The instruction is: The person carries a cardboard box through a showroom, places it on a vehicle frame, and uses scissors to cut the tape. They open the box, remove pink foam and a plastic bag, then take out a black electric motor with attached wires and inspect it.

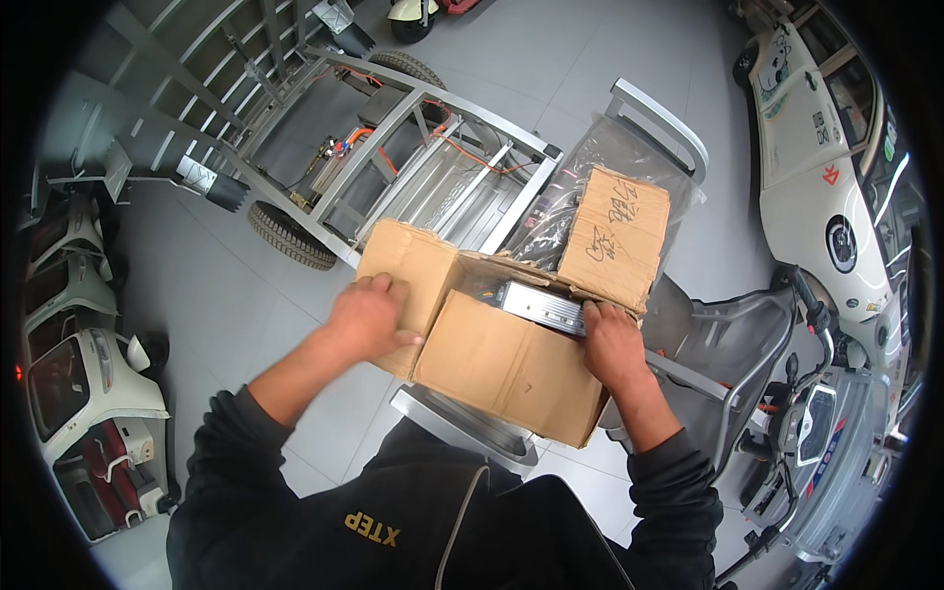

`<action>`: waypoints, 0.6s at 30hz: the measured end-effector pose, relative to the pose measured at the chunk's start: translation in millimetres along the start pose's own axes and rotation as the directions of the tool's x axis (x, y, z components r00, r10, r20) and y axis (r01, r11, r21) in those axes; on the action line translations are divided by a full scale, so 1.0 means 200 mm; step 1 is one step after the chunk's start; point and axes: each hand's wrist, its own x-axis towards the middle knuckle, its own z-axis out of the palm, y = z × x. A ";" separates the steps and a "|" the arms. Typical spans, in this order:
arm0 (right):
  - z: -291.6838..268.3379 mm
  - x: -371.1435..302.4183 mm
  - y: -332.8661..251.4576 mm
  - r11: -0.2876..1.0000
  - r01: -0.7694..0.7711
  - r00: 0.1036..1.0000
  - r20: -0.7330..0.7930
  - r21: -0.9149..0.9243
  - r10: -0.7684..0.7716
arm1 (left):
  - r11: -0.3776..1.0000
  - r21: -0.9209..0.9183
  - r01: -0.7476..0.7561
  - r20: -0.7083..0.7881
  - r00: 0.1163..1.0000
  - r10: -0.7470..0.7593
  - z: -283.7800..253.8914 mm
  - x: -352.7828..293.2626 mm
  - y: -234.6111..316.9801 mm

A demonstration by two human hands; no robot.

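Observation:
An opened cardboard box [501,359] lies in front of me, its flaps folded outward. Inside sits a silver finned metal unit [543,308], partly covered by the box walls. My left hand [369,317] rests on the left flap [405,265], fingers bent on its surface and thumb held apart. At the box's right side, my right hand [614,344] has its fingers closed over the cardboard edge, close to the end of the metal unit. Its fingertips are partly hidden. The far flap [615,236] carries dark handwriting and lies on clear plastic wrapping [629,147].
A silver vehicle frame [393,167] with wheels and orange cables stretches away behind the box. Handlebars [816,324] and a clear windshield [836,472] stand at the right. A white vehicle [806,147] is farther right; small pale vehicles [88,383] line the left.

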 end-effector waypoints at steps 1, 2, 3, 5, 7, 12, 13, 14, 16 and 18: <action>0.01 0.01 0.00 0.999 -0.001 1.000 0.005 -0.037 0.001 | 0.996 -0.083 0.040 -0.033 0.999 -0.043 0.07 0.00 0.02; 0.02 0.02 0.00 0.997 0.005 1.000 0.014 -0.074 -0.004 | 0.994 -0.061 -0.089 -0.223 0.972 0.073 0.13 0.01 0.07; 0.03 0.03 -0.01 0.994 0.017 0.999 0.053 -0.111 -0.012 | 0.986 -0.047 -0.159 -0.269 0.953 0.141 0.17 0.03 0.13; 0.05 0.04 -0.01 0.988 0.059 0.998 0.007 -0.144 -0.059 | 0.946 -0.067 -0.319 -0.434 0.863 0.260 0.21 0.10 0.26; 0.04 0.05 -0.01 0.984 0.084 0.996 0.016 -0.155 -0.083 | 0.955 -0.162 -0.250 -0.118 0.965 0.233 0.22 0.20 0.34; -0.10 0.09 -0.02 1.000 0.012 0.989 0.149 0.004 -0.012 | 0.917 -0.299 -0.264 -0.176 0.960 0.219 0.11 0.22 0.31; -0.13 0.10 -0.02 1.000 0.004 0.985 0.175 0.024 -0.008 | 0.883 -0.340 -0.323 -0.240 0.938 0.250 0.06 0.17 0.30; -0.15 0.11 -0.02 0.998 0.003 0.972 0.233 0.059 -0.017 | 0.853 -0.373 -0.364 -0.287 0.920 0.267 0.01 0.12 0.28; -0.17 0.12 -0.02 0.997 0.005 0.962 0.273 0.074 -0.025 | 0.791 -0.401 -0.462 -0.303 0.882 0.361 -0.10 -0.01 0.26; -0.16 0.12 -0.03 0.999 0.018 0.961 0.275 0.037 -0.027 | 0.728 -0.496 -0.474 -0.079 0.859 0.506 -0.18 -0.14 0.25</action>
